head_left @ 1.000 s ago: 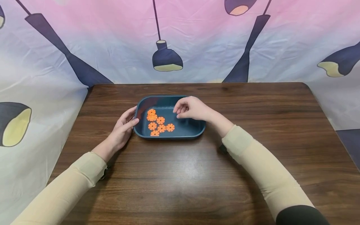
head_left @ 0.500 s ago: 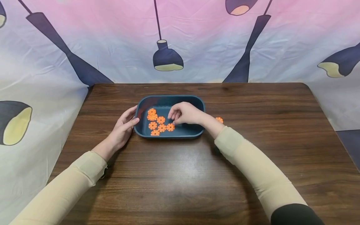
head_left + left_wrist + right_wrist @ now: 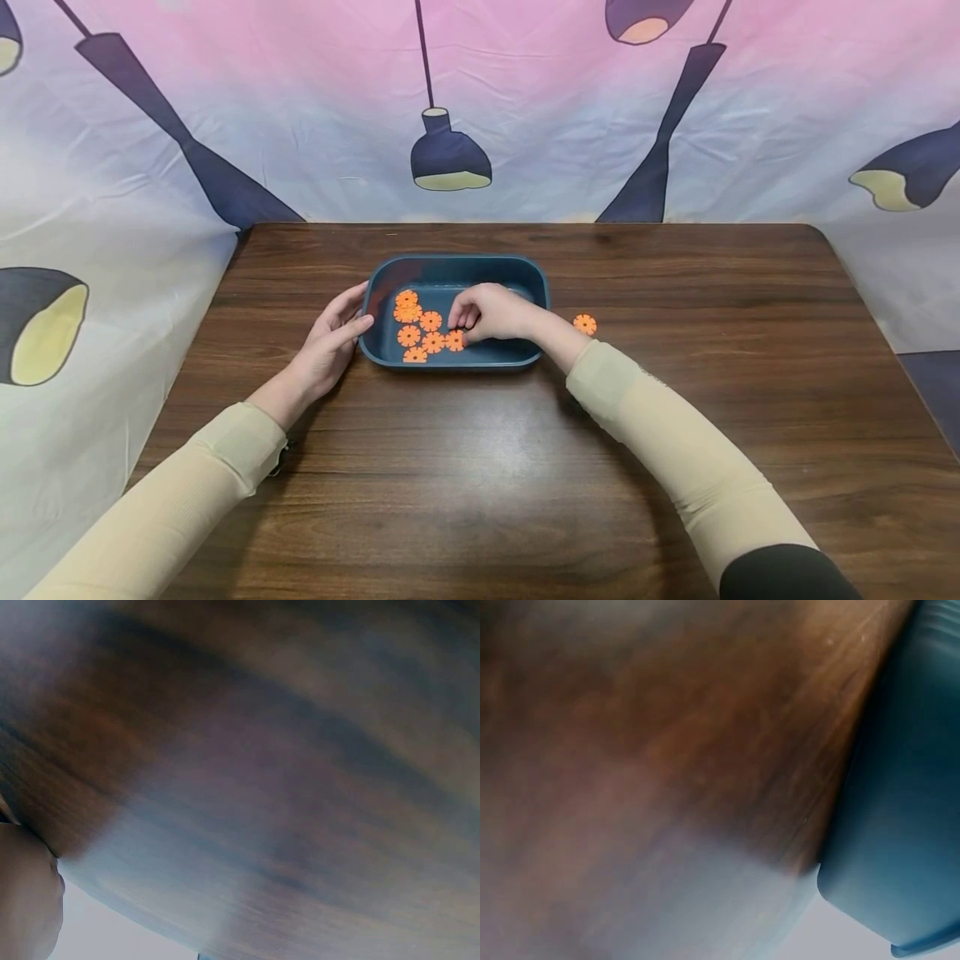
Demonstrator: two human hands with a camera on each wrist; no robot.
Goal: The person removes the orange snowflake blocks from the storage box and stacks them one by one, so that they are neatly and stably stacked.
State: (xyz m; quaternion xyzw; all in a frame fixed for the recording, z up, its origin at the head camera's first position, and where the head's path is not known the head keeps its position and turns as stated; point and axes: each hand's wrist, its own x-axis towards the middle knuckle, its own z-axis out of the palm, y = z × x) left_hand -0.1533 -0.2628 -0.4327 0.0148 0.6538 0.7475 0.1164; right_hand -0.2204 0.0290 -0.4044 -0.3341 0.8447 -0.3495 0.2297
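A dark blue rectangular tray (image 3: 457, 364) sits on the table with several orange notched interlocking discs (image 3: 432, 342), mostly in its left half. My left hand (image 3: 326, 346) grips the tray's left end, thumb over the rim and fingers along the outside wall. Inside the tray, my right hand (image 3: 495, 312) is lowered with curled fingers. Its thumb and fingertips pinch the edge of the rightmost disc (image 3: 454, 340), partly covering it. Outside the tray to the right, one more orange disc (image 3: 585, 324) lies flat on the table, near my right wrist.
The brown wood-grain table (image 3: 480, 483) stretches around the tray. Behind it hangs a cloth backdrop (image 3: 540, 133) printed with lamps. The right wrist view shows the tray's outer wall (image 3: 900, 795) beside the tabletop; the left wrist view is mostly blurred tabletop (image 3: 247, 772).
My right hand has moved left and down in the tray to the rightmost disc. The loose disc on the table, hidden at first, has come into sight. My left hand stays put.
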